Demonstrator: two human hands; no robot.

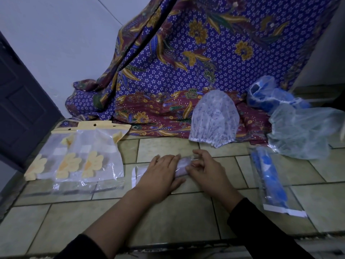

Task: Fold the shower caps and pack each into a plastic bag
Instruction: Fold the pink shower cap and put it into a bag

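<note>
A folded pale purple shower cap (182, 166) lies on the tiled floor inside a clear plastic bag (137, 174). My left hand (160, 175) presses flat on the bag and cap. My right hand (205, 169) pinches the cap's right end. A white patterned shower cap (214, 118) sits open behind them. Further right lie a pale green cap (302, 131) and a blue cap (268, 94). A packed blue cap in its bag (270, 182) lies at the right.
Several empty bags with yellow flower prints (80, 156) lie at the left. A purple batik cloth (186, 62) hangs behind and spreads onto the floor. A dark door (20, 101) stands at the far left.
</note>
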